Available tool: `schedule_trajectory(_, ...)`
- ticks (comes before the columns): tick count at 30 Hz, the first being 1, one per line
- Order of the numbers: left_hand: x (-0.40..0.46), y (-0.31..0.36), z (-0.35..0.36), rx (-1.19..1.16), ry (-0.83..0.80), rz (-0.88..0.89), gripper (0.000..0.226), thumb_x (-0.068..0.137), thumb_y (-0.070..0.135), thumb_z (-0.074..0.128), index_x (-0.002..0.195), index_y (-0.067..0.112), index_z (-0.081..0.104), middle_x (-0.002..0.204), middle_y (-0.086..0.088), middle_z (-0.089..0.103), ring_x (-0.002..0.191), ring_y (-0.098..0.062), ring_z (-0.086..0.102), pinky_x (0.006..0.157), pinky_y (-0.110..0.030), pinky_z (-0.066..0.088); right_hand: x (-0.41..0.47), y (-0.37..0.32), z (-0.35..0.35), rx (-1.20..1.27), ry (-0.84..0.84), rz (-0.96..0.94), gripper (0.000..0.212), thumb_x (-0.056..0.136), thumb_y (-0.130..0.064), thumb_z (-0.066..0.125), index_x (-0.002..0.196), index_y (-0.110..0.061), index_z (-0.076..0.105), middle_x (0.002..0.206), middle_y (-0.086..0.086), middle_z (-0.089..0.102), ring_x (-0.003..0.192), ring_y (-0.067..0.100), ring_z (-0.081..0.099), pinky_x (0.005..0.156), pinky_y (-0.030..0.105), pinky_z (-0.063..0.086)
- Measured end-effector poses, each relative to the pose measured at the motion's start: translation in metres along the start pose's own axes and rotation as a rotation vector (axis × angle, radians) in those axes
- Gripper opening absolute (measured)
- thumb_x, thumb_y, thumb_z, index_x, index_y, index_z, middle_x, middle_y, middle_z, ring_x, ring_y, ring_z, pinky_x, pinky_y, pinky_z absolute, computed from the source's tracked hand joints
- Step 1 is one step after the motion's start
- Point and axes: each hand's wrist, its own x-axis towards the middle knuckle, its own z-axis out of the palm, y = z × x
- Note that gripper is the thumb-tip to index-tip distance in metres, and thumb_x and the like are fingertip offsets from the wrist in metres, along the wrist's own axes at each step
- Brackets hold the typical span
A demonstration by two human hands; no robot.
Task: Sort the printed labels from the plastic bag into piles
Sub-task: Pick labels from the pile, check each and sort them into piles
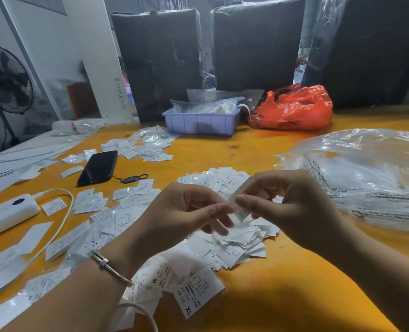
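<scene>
Left hand (pixel 186 209) and right hand (pixel 292 207) fingers curled, pinching one label (pixel 240 212), above label pile (pixel 234 243)

left hand (pixel 186 209): raised mid-frame, fingers curled, thumb and forefinger pinching | right hand (pixel 292 207): level with it, fingers curled, pinching too | fingertips nearly touching | forearms angle in from below

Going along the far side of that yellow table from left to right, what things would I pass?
Black standing fan → black smartphone → pale blue plastic tray → crumpled red plastic bag → large clear plastic bag.
</scene>
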Motion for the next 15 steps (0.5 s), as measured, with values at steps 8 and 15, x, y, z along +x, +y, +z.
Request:
schedule_trajectory(8,-0.001,-0.001,-0.001,-0.001,0.072,0.031,0.024,0.074,0.02,0.073,0.089,0.0,0.075,0.077,-0.011,0.076,0.068,-0.025,0.075,0.063,-0.036,0.059,-0.001,-0.001,-0.001,0.03,0.1,-0.008,0.01,0.081,-0.01,0.069,0.084,-0.016,0.076,0.071,0.006,0.071,0.064,0.026,0.063,0.06,0.048,0.05)
schedule_trajectory(15,-0.003,-0.001,0.0,-0.011,0.094,0.044,0.022,0.072,0.017,0.076,0.087,0.002,0.075,0.078,-0.01,0.077,0.069,-0.025,0.075,0.067,-0.039,0.062,-0.005,-0.01,-0.004,-0.007,0.337,-0.162,0.038,0.084,-0.006,0.07,0.12,-0.016,0.059,0.086,0.0,0.07,0.077,0.014,0.069,0.07,0.027,0.058)
